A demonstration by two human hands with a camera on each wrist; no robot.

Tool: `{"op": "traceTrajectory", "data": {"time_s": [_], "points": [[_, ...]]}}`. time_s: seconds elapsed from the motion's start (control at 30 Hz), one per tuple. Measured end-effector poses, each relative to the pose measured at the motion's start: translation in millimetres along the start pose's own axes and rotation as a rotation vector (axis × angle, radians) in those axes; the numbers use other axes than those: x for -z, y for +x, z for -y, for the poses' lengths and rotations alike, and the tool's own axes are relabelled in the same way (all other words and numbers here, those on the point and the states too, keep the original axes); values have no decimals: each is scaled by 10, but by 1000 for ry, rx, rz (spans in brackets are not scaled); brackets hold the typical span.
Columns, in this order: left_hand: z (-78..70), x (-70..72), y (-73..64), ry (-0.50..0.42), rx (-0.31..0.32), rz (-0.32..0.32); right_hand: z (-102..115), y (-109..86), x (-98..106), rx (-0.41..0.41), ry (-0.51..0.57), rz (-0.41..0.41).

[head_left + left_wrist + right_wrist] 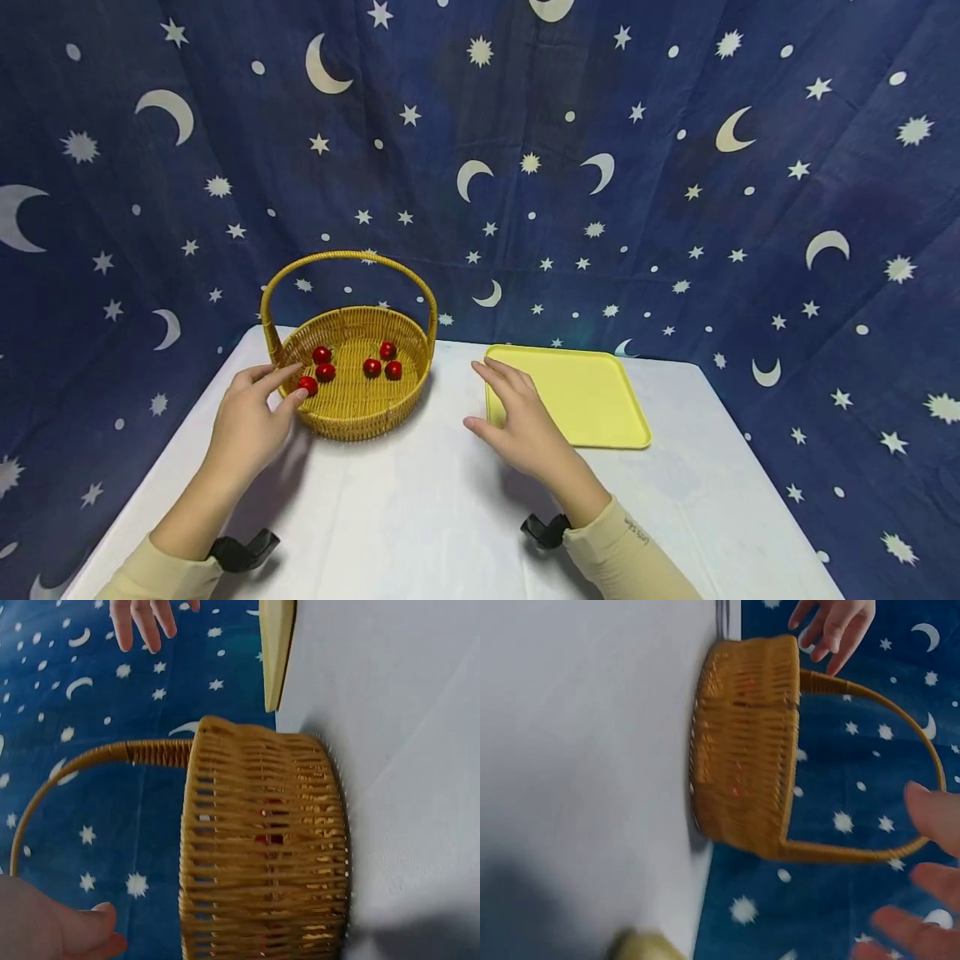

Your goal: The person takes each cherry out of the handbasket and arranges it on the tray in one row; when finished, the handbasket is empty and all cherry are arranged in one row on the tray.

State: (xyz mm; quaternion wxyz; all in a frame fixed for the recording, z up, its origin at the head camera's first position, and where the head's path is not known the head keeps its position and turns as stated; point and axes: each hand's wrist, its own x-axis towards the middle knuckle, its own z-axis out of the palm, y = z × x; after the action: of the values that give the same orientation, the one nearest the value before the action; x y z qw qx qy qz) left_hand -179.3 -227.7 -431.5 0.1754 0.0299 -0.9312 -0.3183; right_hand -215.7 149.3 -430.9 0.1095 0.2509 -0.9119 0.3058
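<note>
A tan wicker basket [358, 429] with a tall arched handle holds several small round red fruits [325, 372], some with thin stems. My left hand [251, 417] hovers at the basket's left rim, fingers stretched over it and thumb apart. One red fruit [307, 386] shows just beside that thumb. In the right wrist view the left hand [840, 626] appears near the handle's base, fingers loosely bent. To the basket's right, my right hand [521, 421] is held with spread fingers and nothing in them, overlapping the left side of a yellow tray [585, 400] in the head view.
A white cloth covers the table [405, 517]. Behind it and at both sides hangs a dark blue curtain [525, 108] with moons and stars. Black wrist straps [243, 550] show below the hands. The basket's handle [352, 255] arches high over it.
</note>
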Motion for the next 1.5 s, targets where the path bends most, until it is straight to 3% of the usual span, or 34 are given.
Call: {"op": "traceTrajectory", "data": {"time_s": [0.2,0.37,0.53,0.73,0.97,1.17,1.37,1.5], "points": [[210,23,125,-89,122,91,130,397,-299,108,246,-99],[350,-6,237,-246,230,140,272,723,-510,107,411,-40],[445,-60,319,-464,359,198,410,1029,-676,61,434,53],[509,-118,349,-558,356,213,472,1339,-845,-6,416,153],[536,-190,367,-592,354,220,442,1611,-1040,-80,370,304],[565,-196,339,-631,367,198,471,1748,-1187,-93,321,436],[545,-186,323,-647,371,201,476,1822,-1253,-214,310,471],[536,-178,318,-655,373,195,488,1854,-1300,-214,213,504]]}}
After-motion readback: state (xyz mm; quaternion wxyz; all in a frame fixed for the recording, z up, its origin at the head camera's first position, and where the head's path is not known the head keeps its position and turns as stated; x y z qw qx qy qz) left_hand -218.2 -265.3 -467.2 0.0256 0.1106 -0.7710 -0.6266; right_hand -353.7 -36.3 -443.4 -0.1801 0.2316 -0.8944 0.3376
